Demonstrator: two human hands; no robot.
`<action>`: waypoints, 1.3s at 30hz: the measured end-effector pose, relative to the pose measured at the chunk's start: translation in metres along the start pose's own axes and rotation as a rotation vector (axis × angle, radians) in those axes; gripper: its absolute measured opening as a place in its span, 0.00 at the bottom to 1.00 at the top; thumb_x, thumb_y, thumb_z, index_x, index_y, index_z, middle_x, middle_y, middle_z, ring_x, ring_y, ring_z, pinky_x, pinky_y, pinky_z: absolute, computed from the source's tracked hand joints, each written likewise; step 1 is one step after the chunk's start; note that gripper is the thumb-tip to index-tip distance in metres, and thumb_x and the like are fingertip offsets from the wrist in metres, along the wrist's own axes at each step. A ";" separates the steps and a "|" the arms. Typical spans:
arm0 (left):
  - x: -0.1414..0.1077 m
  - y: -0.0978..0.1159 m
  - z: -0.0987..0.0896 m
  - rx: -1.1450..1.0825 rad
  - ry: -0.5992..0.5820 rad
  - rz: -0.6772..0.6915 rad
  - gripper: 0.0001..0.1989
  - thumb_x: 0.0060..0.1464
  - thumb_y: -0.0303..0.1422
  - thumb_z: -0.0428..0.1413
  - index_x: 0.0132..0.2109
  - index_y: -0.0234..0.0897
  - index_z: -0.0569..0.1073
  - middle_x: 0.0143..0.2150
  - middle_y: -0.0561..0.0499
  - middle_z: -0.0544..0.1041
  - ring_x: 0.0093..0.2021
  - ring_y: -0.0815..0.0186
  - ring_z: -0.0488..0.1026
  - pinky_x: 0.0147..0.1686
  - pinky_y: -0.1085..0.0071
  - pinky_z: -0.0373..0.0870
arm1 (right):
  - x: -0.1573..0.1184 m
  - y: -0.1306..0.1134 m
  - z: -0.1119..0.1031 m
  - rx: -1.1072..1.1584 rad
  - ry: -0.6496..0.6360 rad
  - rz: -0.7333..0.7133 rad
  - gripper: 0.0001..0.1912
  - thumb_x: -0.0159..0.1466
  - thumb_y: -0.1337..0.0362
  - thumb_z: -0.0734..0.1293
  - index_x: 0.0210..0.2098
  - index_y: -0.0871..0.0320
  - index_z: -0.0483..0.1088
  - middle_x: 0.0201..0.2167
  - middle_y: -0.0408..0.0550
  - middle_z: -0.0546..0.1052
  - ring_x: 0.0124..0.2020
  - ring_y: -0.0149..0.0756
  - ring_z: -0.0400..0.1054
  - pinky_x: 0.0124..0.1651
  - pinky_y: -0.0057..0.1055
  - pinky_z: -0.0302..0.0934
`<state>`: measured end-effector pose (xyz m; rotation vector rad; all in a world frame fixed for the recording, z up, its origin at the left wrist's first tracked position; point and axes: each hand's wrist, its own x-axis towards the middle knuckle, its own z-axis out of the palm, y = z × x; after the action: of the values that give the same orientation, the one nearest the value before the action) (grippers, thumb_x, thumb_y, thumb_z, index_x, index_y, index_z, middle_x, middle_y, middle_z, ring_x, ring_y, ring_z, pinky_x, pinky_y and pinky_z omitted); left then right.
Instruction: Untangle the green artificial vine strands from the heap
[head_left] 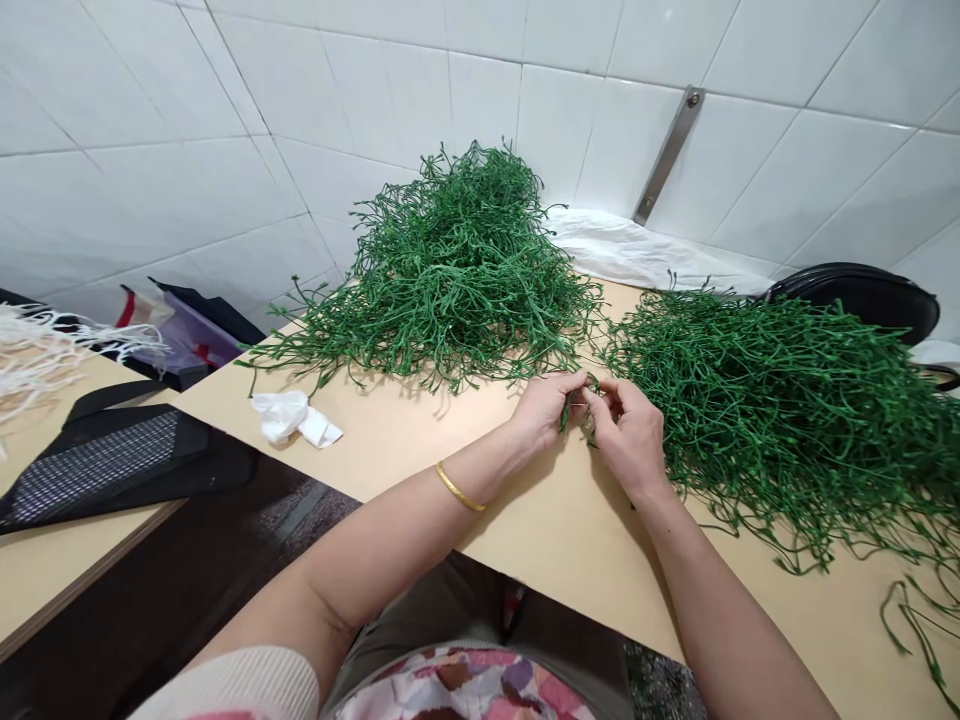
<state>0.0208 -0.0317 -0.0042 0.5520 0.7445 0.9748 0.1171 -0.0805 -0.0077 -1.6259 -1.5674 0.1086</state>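
Note:
My left hand (546, 408) and my right hand (628, 428) meet over the wooden table, their fingertips close together. Both pinch a short green cord (565, 412) with thin ends; part of it is hidden by the fingers. Behind my hands rises a tall heap of green knotted cords (465, 270). To the right of my right hand spreads a second heap of the same green cords (787, 400). A gold bangle sits on my left forearm.
A crumpled white tissue (289, 415) lies on the table (405, 430) at left. Beyond the right heap is a black bag (862, 295). White plastic sheeting (622, 240) runs along the tiled wall. On another table at left are white strands (45, 350) and a black mesh item (105, 460).

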 end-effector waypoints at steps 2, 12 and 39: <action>0.000 0.002 0.000 0.015 0.011 0.005 0.09 0.44 0.25 0.55 0.20 0.32 0.64 0.17 0.54 0.64 0.17 0.77 0.59 0.19 0.77 0.55 | -0.001 -0.001 0.000 -0.057 0.056 -0.069 0.11 0.58 0.63 0.61 0.39 0.60 0.67 0.27 0.46 0.70 0.28 0.33 0.63 0.35 0.31 0.56; -0.004 0.009 0.002 -0.049 0.060 0.010 0.06 0.45 0.22 0.56 0.23 0.30 0.69 0.18 0.54 0.65 0.18 0.78 0.61 0.20 0.80 0.58 | -0.004 -0.008 -0.003 -0.150 0.009 -0.186 0.10 0.61 0.66 0.57 0.34 0.58 0.69 0.30 0.49 0.70 0.33 0.36 0.63 0.38 0.33 0.56; -0.004 0.005 0.003 -0.013 0.018 0.026 0.05 0.41 0.18 0.55 0.23 0.29 0.70 0.20 0.51 0.70 0.20 0.75 0.67 0.23 0.78 0.65 | -0.001 0.001 -0.002 0.002 -0.132 -0.096 0.07 0.57 0.65 0.60 0.34 0.58 0.68 0.30 0.48 0.72 0.30 0.35 0.64 0.34 0.31 0.57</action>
<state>0.0192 -0.0334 0.0027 0.5439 0.7478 1.0093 0.1188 -0.0819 -0.0071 -1.5656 -1.7419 0.1692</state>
